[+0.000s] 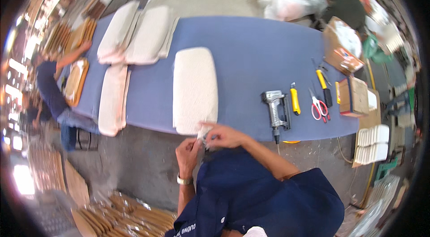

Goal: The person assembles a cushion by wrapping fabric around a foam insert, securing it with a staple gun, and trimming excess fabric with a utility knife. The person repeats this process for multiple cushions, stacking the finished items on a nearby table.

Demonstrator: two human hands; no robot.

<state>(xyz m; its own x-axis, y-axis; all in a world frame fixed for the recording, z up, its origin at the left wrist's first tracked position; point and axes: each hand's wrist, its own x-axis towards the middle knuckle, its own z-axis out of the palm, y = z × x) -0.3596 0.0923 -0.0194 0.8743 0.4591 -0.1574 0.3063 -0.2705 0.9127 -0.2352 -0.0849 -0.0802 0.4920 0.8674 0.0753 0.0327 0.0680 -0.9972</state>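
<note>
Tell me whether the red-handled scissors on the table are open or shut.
Shut, as far as the view shows: the red-handled scissors lie flat on the blue table, their two handle loops side by side and the blades together as one line.

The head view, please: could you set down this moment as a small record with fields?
surface: long blue table
left hand: left hand pinching a bit of white material at the near table edge
right hand: right hand gripping the same piece
nearest thing: cream cushion pad, upright across the table
tools at right: staple gun, yellow knife, red scissors
far left: more cushion pads; another person at the table end
</note>
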